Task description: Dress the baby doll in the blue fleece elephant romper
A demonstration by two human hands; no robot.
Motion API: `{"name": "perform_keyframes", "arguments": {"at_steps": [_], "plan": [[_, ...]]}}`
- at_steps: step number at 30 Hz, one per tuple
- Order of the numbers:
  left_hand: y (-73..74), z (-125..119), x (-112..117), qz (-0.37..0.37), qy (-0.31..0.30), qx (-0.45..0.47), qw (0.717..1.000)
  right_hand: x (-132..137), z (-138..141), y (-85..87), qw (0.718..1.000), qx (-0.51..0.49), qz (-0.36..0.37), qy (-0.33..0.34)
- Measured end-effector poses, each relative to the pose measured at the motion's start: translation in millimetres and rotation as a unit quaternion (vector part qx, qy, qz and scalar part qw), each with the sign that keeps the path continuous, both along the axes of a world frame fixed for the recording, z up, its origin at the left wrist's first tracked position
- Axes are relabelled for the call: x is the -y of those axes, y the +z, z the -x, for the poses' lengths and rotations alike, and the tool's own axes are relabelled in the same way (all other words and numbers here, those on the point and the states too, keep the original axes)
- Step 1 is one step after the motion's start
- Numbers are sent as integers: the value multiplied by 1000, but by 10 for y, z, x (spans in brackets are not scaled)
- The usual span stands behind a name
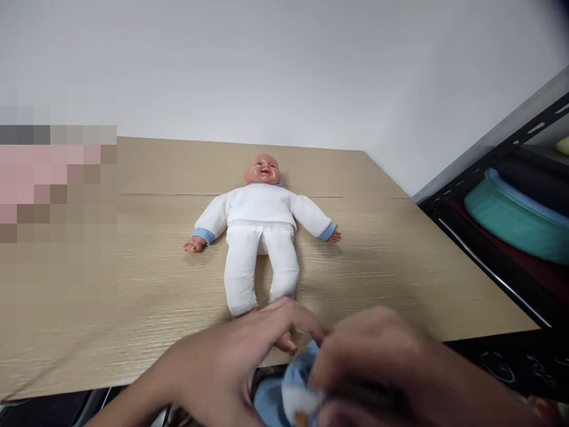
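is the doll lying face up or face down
Face up. The doll lies on the table with its face and shirt front showing.

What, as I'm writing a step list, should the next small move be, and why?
Probably spread the crumpled-looking blue-and-white cloth open with the left hand and right hand: it lies between them, and they hide much of its shape.

The cloth (291, 391) is blue and white, the doll top (261, 204) white.

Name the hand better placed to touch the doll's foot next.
Probably the left hand: it arches beside the doll's foot in view, while the right hand sits farther off, bunched at the blue-and-white cloth.
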State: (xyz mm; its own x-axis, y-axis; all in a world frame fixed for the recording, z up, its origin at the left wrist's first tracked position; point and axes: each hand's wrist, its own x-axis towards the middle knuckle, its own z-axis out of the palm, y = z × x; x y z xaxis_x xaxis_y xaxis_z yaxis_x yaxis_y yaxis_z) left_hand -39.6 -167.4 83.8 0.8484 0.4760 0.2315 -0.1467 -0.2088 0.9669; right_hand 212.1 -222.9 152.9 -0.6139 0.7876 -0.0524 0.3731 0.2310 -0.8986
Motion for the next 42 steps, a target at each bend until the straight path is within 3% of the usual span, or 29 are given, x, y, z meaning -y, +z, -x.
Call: {"name": "perform_keyframes", "arguments": {"at_steps": [2,4,8,10,13,15,17,20,22,24,28,32,34,36,38,40,42], "plan": [[92,-50,-149,8,-23,26,999,-232,8,229,999,3,-22,-34],[183,-36,-256,11,-22,51,998,-470,-28,285,999,-2,-16,-39],[315,135,-389,15,53,86,995,-778,-123,59,988,-2,44,146],[338,251,-449,-36,111,65,991,-808,-149,-28,982,0,29,186],[361,412,-553,-170,197,-10,966,-777,-185,-3,989,-6,-63,133],[391,488,-621,-247,224,-56,941,-773,-218,53,987,-29,-120,100],[429,523,-674,-295,230,-83,923,-807,-239,71,989,-33,-131,64],[460,497,-715,-293,202,-90,930,-902,-185,-4,997,12,-72,40],[441,452,-722,-257,171,-74,948,-954,-83,-89,996,38,-42,70],[397,420,-718,-220,168,-59,959,-978,39,-159,994,36,-48,91],[341,442,-678,-157,205,-83,962,-969,191,-177,992,-37,-107,61],[405,479,-609,-27,94,-201,975,-983,180,-132,992,-103,-57,40],[429,469,-587,25,18,-221,975,-1015,160,-149,996,-84,-25,34],[418,454,-585,67,-44,-197,977,-1068,144,-204,996,-32,1,86],[374,450,-602,56,-77,-158,983,-1131,133,-285,984,-10,36,176],[316,463,-622,-5,-61,-116,991,-1179,131,-357,966,-50,37,252],[269,484,-625,-38,-43,-90,994,-1190,139,-389,958,-101,-5,267]]}}
